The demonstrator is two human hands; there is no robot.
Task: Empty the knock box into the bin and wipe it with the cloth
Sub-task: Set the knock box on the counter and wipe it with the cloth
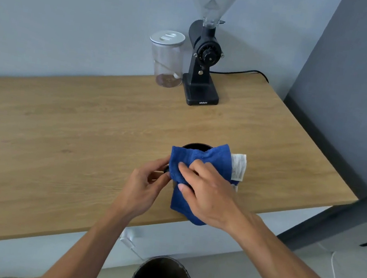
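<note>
the right hand is pressing the blue terry cloth onto the round black knock box, its grip clamped on cloth, while the left hand is pinching the near-left rim.

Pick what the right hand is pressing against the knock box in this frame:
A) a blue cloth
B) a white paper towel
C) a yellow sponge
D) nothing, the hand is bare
A: the right hand presses a blue cloth draped over the dark knock box, while the left hand steadies the box's side.
</note>
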